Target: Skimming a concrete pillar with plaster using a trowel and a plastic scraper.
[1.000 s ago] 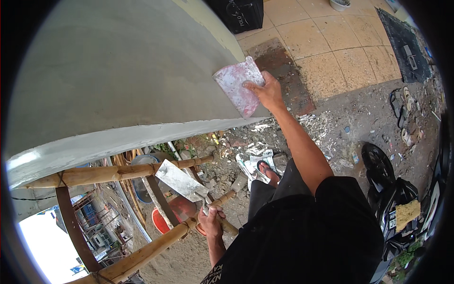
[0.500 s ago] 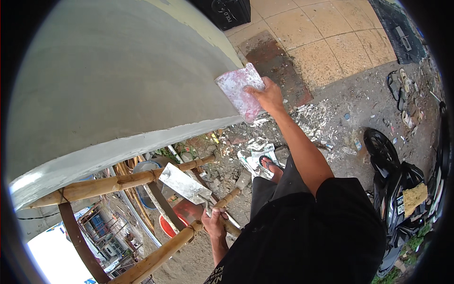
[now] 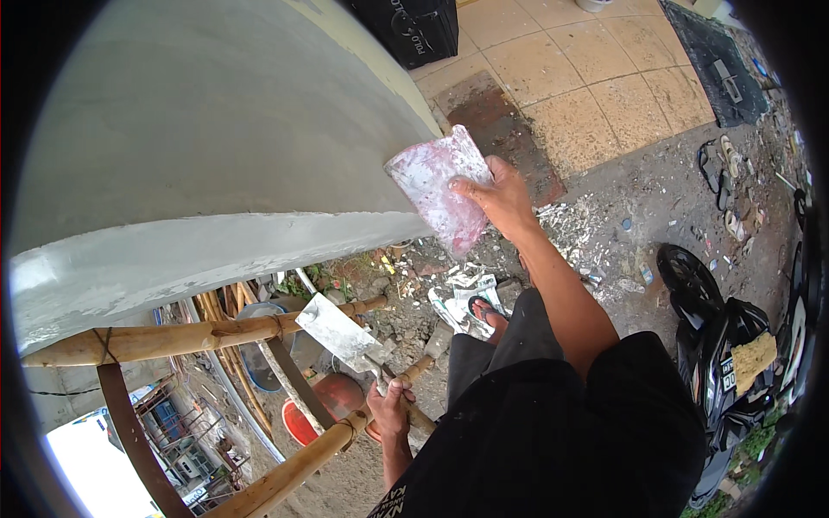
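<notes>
My right hand point(image 3: 508, 200) grips a flat, pink-and-white smeared rectangular pad point(image 3: 432, 177), thumb on its face and fingers behind. It is beside the lower edge of a grey plastered surface point(image 3: 199, 121). My left hand point(image 3: 393, 407), lower in the view, is closed on the handle of a trowel point(image 3: 337, 332), whose pale-coated metal blade points up-left. That hand is against the bamboo ladder point(image 3: 164, 344), whose poles and flat rungs are bound with ties; whether it also grips the pole I cannot tell.
Below lie rubble, a white sack point(image 3: 458, 309) under my sandalled foot, a red tub point(image 3: 332, 393) and a blue bucket point(image 3: 256, 369). A motorcycle point(image 3: 708, 345) stands right, near loose sandals point(image 3: 730, 160). Beyond are tiled floor point(image 3: 587, 121), a black bag point(image 3: 414, 30) and a dark board point(image 3: 717, 60).
My right hand and the pad have moved down in the view, away from the plastered face. The view has shifted slightly. My left hand still holds the trowel.
</notes>
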A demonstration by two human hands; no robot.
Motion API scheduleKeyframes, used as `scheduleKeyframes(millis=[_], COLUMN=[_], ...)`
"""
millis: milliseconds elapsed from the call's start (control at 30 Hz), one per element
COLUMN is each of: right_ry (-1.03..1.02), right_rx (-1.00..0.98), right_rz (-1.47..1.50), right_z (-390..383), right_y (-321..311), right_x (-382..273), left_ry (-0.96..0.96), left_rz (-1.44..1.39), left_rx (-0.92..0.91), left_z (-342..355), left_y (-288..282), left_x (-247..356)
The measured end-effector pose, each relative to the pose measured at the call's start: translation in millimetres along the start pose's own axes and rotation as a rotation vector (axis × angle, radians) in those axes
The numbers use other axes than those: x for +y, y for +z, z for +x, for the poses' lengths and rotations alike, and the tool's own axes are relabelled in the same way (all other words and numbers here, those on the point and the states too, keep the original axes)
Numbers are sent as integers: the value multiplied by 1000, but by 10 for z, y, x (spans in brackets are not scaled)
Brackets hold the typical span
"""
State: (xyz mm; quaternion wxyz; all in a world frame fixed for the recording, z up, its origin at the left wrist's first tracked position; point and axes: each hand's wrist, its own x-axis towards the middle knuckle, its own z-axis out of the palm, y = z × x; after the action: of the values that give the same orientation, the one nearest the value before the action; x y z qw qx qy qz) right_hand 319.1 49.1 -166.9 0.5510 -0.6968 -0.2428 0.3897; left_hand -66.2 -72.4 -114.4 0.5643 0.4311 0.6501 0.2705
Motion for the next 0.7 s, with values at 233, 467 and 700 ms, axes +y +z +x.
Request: scheduleKeyframes(millis=[233,467,700], right_ry=[95,112,267], right_rx=[300,18,239], right_rz=[-308,40,-233], right_z=[765,30,412], right_y=[-45,29,-169], right_x=[590,402,913], left_ry=[-49,-51,-11], left_rz=[-6,29,50], left_rx=[-21,38,-59], left_z=[2,-59,-127], left_y=[25,-27,-39], left_x=[8,-15,-22])
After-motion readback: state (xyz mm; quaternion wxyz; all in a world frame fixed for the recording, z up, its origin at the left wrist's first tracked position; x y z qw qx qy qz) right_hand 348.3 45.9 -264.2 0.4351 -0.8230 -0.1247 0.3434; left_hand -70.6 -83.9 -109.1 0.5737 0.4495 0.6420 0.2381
